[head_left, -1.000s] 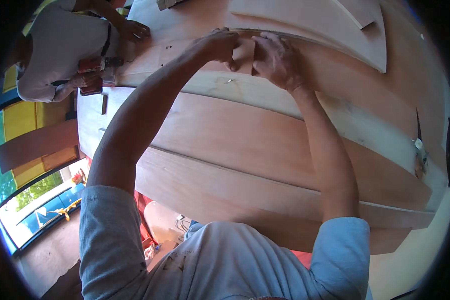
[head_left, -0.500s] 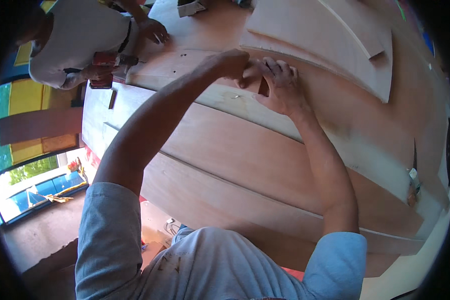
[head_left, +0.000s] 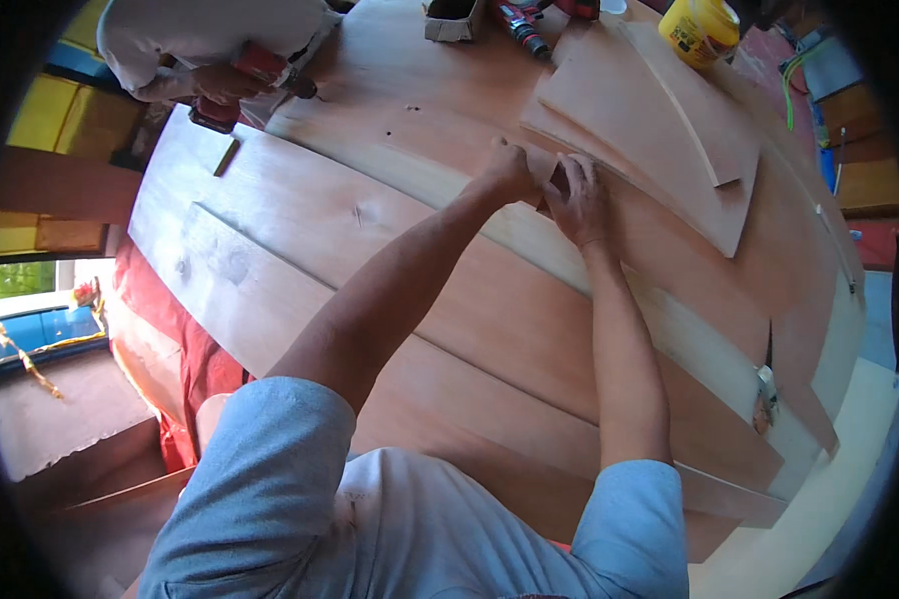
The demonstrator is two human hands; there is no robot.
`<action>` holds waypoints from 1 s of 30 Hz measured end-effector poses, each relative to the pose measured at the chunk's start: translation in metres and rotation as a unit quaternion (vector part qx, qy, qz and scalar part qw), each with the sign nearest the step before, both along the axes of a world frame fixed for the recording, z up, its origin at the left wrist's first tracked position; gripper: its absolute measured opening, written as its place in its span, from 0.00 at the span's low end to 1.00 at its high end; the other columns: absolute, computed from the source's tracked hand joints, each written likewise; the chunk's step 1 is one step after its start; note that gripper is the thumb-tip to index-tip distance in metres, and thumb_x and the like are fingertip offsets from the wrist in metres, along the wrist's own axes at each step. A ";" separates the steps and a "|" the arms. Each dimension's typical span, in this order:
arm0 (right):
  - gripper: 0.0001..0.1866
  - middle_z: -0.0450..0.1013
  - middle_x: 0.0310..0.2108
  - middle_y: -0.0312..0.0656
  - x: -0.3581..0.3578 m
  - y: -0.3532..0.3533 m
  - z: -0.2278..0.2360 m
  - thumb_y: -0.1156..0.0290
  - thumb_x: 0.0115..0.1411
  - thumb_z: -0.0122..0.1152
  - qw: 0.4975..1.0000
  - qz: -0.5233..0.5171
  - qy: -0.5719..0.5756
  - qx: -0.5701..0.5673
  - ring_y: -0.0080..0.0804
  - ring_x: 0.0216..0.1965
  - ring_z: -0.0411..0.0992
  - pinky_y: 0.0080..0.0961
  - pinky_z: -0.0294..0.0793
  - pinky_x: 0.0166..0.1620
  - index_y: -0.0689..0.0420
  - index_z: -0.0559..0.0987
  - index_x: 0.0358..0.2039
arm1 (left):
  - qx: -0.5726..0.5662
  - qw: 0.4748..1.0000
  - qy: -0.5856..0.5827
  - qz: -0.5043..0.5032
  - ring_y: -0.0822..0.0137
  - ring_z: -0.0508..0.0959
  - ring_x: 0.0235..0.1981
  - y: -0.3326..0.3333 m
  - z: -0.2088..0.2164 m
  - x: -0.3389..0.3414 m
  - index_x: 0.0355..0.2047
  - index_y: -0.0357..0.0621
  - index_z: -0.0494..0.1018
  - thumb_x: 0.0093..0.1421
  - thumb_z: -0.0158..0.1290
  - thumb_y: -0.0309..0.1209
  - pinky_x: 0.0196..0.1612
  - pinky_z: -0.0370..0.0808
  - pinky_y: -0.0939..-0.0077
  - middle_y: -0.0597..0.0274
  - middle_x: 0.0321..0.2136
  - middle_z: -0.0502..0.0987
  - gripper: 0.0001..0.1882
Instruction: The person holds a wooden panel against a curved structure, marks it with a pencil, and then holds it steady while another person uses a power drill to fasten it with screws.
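Note:
Both my hands are together over a long, pale, curved plywood panel (head_left: 440,140) in the upper middle of the view. My left hand (head_left: 511,172) is closed like a fist, its fingers mostly turned from sight. Close beside it, my right hand (head_left: 577,205) has bent fingers around something hidden. A small brown flat piece (head_left: 542,163) shows between the two hands; its kind is unclear. Overlapping wooden strips (head_left: 489,280) run below my arms.
At upper left a co-worker's hand (head_left: 215,82) holds a red cordless drill (head_left: 263,66). A second drill (head_left: 521,28), a small open box (head_left: 451,22) and a yellow bucket (head_left: 697,32) stand at the far side. Loose plywood sheets (head_left: 649,120) lie right of my hands.
My view has shifted, bringing the bucket and second drill into sight. My hands remain close together. The co-worker's free hand has left the panel area in view.

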State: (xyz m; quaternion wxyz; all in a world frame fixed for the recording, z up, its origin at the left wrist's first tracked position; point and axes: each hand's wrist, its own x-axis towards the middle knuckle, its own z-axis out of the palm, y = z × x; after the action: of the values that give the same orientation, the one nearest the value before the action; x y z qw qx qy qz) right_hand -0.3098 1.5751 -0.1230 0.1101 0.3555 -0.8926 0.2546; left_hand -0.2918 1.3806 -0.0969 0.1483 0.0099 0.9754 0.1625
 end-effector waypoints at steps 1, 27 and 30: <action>0.25 0.71 0.62 0.52 -0.001 -0.001 -0.001 0.56 0.65 0.63 0.999 -0.017 -0.001 -0.037 0.54 0.63 0.68 0.44 0.71 0.63 0.58 0.78 0.57 | 0.008 1.000 0.005 0.001 0.50 0.81 0.52 0.001 -0.002 0.000 0.44 0.32 0.83 0.50 0.68 0.51 0.63 0.73 0.58 0.43 0.46 0.84 0.32; 0.09 0.74 0.30 0.41 -0.047 -0.051 -0.026 0.67 0.62 0.67 0.946 -0.193 -0.255 -0.059 0.31 0.35 0.71 0.33 0.75 0.41 0.56 0.77 0.39 | 0.067 0.988 0.135 -0.016 0.45 0.82 0.52 0.002 0.015 0.000 0.45 0.55 0.86 0.48 0.67 0.55 0.60 0.77 0.58 0.46 0.46 0.84 0.28; 0.08 0.75 0.33 0.42 -0.043 -0.044 -0.019 0.67 0.64 0.62 0.877 -0.185 -0.409 -0.169 0.32 0.37 0.73 0.35 0.77 0.44 0.57 0.77 0.39 | -0.015 1.000 0.025 -0.011 0.52 0.85 0.48 0.009 0.030 0.004 0.50 0.52 0.84 0.39 0.75 0.52 0.59 0.77 0.62 0.48 0.42 0.85 0.37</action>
State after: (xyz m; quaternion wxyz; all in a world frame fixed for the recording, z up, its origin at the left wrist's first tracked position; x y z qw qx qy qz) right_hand -0.3526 1.5306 -0.1417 -0.1620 0.0242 -0.8509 0.4991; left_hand -0.2879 1.3896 -0.0669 0.1260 0.0225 0.9810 0.1457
